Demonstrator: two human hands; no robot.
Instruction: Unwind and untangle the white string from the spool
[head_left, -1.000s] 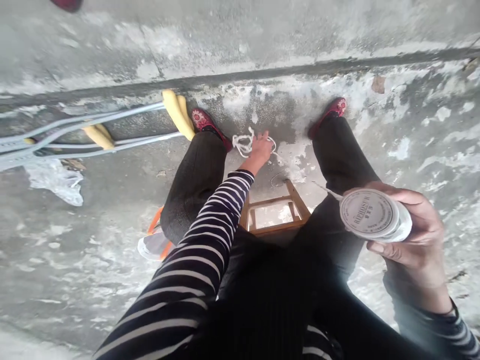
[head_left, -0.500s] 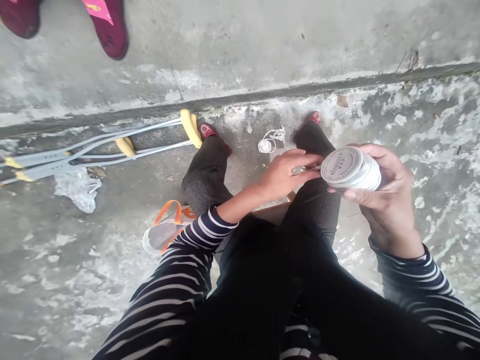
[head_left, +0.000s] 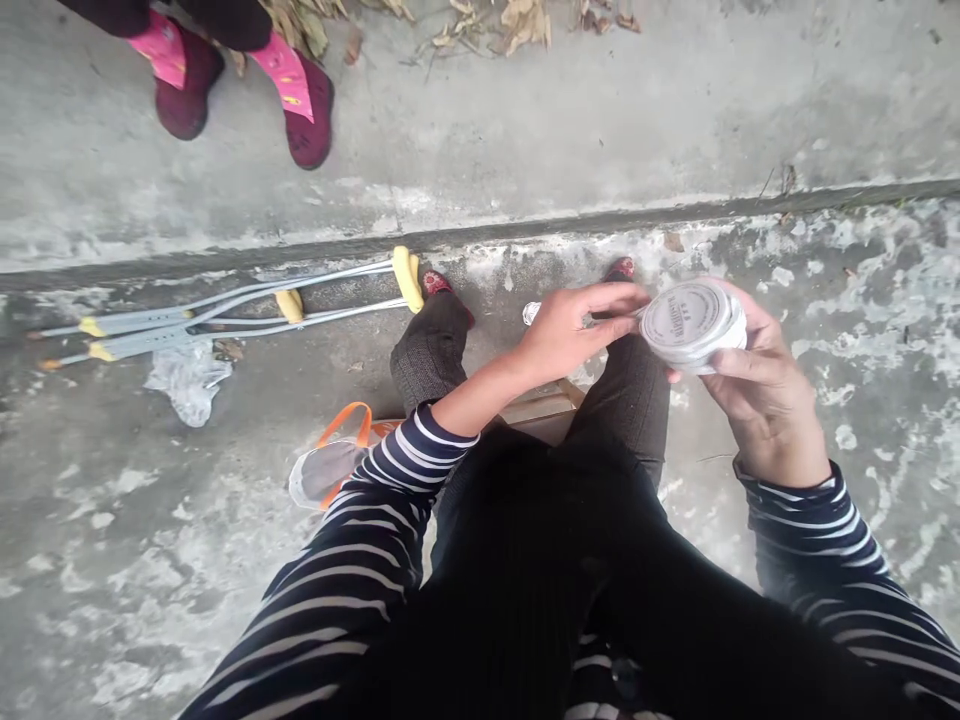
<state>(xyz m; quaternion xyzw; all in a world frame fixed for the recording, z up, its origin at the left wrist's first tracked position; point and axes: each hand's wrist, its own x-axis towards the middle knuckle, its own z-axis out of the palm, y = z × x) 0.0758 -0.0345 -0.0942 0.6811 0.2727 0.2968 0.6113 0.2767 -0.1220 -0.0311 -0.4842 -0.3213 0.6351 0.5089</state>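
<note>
I sit on a low wooden stool (head_left: 544,408), looking down at my dark trousers and red shoes. My right hand (head_left: 757,385) is wrapped round a white round spool (head_left: 694,322) with a printed label on its end. My left hand (head_left: 574,330) is just left of the spool, fingers pinched together at its edge; the thin white tape between them is too small to make out surely. A small bit of white tape (head_left: 531,312) lies on the concrete between my feet, partly hidden by the left hand.
A pair of grey crutches (head_left: 225,310) with yellow pads lies on the concrete to my left. Crumpled clear plastic (head_left: 187,380) lies below them. An orange-handled bag (head_left: 334,465) sits by my left leg. Another person's feet in dark red shoes (head_left: 247,85) stand beyond the step.
My left hand left the tape on the ground and came up to the spool. My right hand moved the spool up and left. The camera tilted up, bringing the other person's feet into view.
</note>
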